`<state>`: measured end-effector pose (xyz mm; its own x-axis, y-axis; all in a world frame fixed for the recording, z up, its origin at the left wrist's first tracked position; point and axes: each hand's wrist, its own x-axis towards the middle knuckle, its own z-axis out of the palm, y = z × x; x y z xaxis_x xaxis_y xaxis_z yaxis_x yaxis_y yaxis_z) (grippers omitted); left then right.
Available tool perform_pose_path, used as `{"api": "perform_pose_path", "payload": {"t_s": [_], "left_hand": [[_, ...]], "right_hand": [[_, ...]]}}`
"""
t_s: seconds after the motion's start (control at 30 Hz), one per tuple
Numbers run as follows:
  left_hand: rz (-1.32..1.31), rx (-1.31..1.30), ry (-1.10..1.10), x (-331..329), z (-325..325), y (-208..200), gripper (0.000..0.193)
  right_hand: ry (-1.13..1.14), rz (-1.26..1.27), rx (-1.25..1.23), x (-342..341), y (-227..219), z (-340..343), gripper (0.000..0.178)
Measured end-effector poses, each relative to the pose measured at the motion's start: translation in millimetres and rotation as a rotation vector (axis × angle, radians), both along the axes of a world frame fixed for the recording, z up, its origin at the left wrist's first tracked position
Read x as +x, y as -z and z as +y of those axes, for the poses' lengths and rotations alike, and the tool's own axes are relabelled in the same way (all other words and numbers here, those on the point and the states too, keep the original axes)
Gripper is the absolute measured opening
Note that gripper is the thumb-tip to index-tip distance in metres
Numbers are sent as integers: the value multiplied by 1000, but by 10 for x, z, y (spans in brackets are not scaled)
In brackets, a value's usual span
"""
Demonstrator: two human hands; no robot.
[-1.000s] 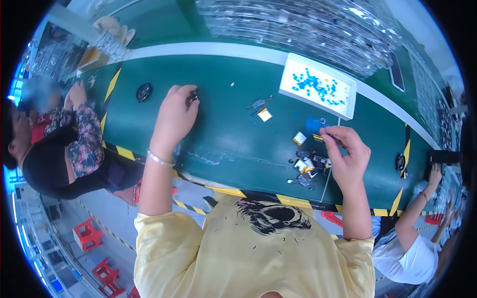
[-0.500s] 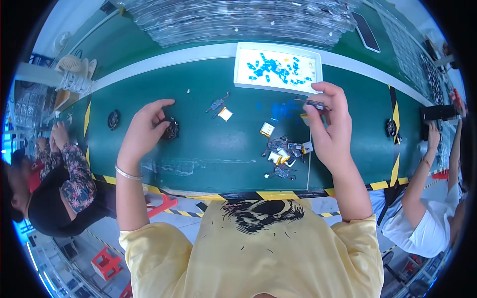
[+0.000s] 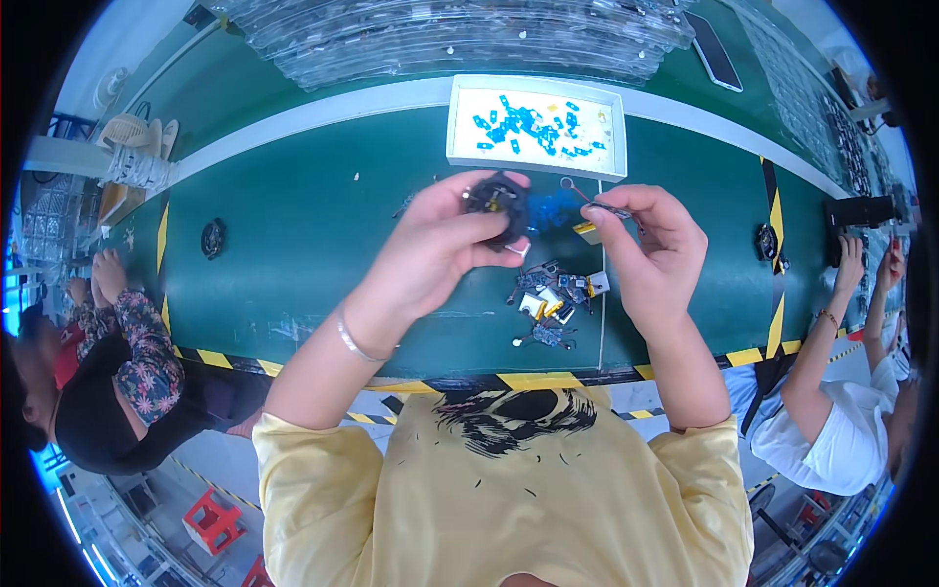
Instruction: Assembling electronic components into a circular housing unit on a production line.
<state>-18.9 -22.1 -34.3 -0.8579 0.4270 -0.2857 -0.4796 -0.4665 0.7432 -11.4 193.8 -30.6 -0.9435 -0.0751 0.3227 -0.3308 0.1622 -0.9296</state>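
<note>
My left hand grips a round black housing, lifted over the middle of the green bench. Some small parts show inside it, slightly blurred. To its right, my right hand pinches a small circuit board with thin wires between thumb and fingers. A yellow-edged battery cell hangs beside the board. Below and between the hands lies a pile of wired circuit boards and silver battery cells. Another wired board is partly hidden behind my left hand.
A white tray with many small blue pieces stands beyond my hands. One black housing lies at left, another at right by the striped tape. Stacked clear plastic trays and a phone lie farther back. Co-workers sit on both sides.
My left hand has picked up the black housing from the bench and brought it rightward to the middle. My right hand still holds the circuit board and has shifted only slightly.
</note>
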Motion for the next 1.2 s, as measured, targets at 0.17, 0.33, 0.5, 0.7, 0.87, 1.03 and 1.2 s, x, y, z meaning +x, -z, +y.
{"api": "perform_pose_path", "payload": {"t_s": [0.17, 0.33, 0.5, 0.7, 0.87, 1.03, 1.2], "left_hand": [[46, -126, -36, -19, 233, 7, 21], [240, -196, -189, 114, 332, 64, 23], [318, -261, -183, 136, 316, 63, 26], [448, -336, -203, 176, 324, 94, 26], [502, -377, -164, 172, 299, 103, 26], [346, -247, -97, 158, 266, 81, 27], [411, -271, -155, 187, 294, 80, 27]], "right_hand": [[61, 58, -17, -20, 0, -31, 13], [-7, 145, 118, -5, 48, -120, 16], [-25, 173, 210, -12, 77, -183, 16], [-5, 210, 278, -9, 83, -207, 15], [1, 244, 309, -23, 82, -202, 15], [-21, 345, 356, -52, 111, -165, 15], [-71, 131, 199, -21, 121, -183, 14]]}}
